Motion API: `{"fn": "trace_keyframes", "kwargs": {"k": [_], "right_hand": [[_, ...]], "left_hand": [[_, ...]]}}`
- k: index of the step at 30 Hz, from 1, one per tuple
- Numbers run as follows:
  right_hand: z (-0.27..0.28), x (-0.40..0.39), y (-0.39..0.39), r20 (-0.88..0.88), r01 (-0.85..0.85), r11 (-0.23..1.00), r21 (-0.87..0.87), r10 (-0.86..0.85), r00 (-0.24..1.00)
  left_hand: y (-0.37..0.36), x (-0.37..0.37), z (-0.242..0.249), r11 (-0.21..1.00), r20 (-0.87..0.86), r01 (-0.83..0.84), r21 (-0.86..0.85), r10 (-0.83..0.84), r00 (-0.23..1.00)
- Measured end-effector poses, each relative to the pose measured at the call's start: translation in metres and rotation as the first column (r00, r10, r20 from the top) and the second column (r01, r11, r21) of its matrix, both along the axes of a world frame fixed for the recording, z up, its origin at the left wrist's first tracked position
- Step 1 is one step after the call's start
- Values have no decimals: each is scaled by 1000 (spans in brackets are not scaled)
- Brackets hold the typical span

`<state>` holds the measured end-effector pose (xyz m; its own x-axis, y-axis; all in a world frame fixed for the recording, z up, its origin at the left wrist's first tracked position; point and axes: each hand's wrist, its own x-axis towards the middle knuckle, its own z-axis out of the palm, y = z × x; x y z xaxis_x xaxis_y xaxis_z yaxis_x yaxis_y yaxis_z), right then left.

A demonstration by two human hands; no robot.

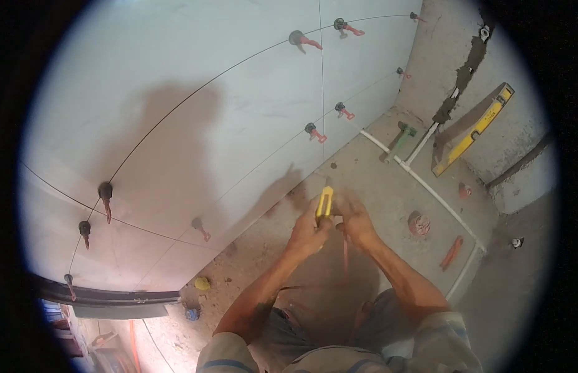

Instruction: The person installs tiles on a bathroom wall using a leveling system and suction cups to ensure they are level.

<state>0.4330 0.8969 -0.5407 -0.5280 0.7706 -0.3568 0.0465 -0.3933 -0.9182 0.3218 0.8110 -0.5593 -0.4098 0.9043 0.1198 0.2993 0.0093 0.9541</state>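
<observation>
My left hand (308, 231) is closed round a yellow utility knife (325, 203), whose dark tip points up toward the tiled wall. Close beside it, my right hand (358, 225) has its fingers curled in near the knife's handle. A thin reddish strip (345, 252) hangs below the right fingers; what these fingers grip, I cannot tell. Both hands are out over the floor in front of my knees. Large pale wall tiles (251, 118) stand ahead, with red-handled tile levelling clips (315, 132) set along their joints.
White pipe (435, 194) crosses the floor on the right. A green-and-grey tool (400, 142) lies by it, and a yellow spirit level (475, 133) leans on the right wall. Reddish coiled material (419, 224), a red tube (451, 252) and a yellow lump (202, 283) lie around.
</observation>
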Motion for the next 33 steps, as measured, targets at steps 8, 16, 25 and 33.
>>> {"fn": "trace_keyframes", "kwargs": {"k": [8, 16, 25, 33], "right_hand": [[-1, 37, 51, -136, -208, 971, 115, 223, 965], [-1, 44, 52, -130, -276, 943, 185, 302, 944], [-15, 42, 55, 140, -405, 840, 360, 381, 914], [-15, 38, 46, 315, -461, 567, 682, 341, 886]], "left_hand": [[-6, -22, 10, 994, -393, 54, -91, -86, 916], [-8, -8, 12, 975, -574, 127, -182, -211, 792], [-2, -7, 10, 966, -701, 125, -225, -250, 668], [-3, 5, 11, 930, -741, 33, -367, -313, 594]]}}
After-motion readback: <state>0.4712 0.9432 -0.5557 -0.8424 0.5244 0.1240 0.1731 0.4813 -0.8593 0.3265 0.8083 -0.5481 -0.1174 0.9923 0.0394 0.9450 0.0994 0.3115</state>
